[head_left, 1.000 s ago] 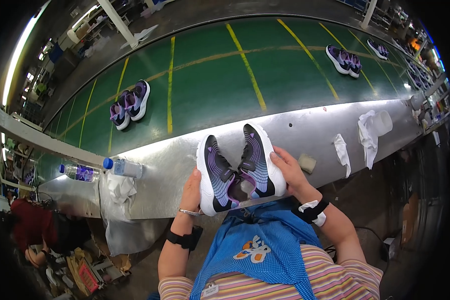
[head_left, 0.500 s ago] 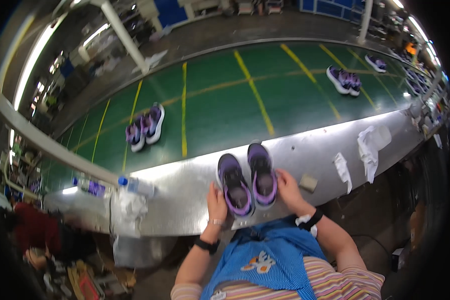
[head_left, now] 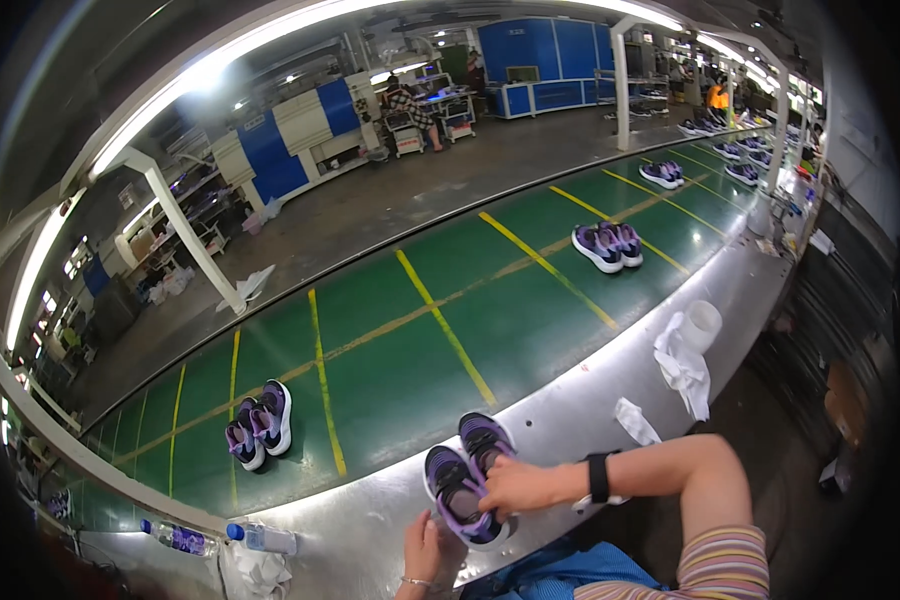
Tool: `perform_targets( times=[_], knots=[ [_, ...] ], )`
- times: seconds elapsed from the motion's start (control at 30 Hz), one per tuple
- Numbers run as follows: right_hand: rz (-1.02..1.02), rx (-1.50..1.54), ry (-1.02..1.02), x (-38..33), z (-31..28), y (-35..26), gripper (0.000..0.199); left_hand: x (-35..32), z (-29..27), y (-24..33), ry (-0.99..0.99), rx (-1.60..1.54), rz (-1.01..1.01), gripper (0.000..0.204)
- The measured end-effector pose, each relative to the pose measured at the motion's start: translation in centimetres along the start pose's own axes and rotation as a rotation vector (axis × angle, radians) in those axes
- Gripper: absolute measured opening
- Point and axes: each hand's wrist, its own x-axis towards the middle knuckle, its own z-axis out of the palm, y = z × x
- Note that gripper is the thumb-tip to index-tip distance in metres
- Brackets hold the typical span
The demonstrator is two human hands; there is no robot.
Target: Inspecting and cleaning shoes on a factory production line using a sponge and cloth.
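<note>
A pair of purple and black sneakers with white soles lies on the metal ledge in front of me, toes toward the belt. My right hand (head_left: pixel 520 485) reaches in from the right, its fingers closed on the collar of the left sneaker (head_left: pixel 450 475). It covers the heel part of the right sneaker (head_left: pixel 483 436). Beside the left sneaker's heel, my left hand (head_left: pixel 425 550) is open, fingers pointing up and apparently holding nothing. The ledge (head_left: pixel 360 515) runs along the near side of the green conveyor belt (head_left: pixel 370 375).
Sneaker pairs ride the belt at the left (head_left: pixel 260 425) and the right (head_left: pixel 608 247), with several farther off. Two plastic bottles (head_left: pixel 263 538) and crumpled white material lie at the ledge's left. A white roll (head_left: pixel 701 325) and white cloth (head_left: pixel 682 368) lie at the right.
My view has tilted up and turned. The sneakers went from between both hands to the ledge. My right hand crossed over to the left sneaker; my left hand came off its side.
</note>
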Motion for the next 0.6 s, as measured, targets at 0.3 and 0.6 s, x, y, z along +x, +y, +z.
perform_targets(
  times=[0.3,0.6],
  knots=[
    [0.225,-0.419,0.328,3.3,-12.9,28.8,0.025,14.3,-5.3,6.0,0.299,0.455,0.161,0.042],
    [0.941,-0.404,0.435,3.9,-10.8,49.5,0.083,22.6,-24.0,3.1,0.476,1.292,-0.658,0.063]
  ],
)
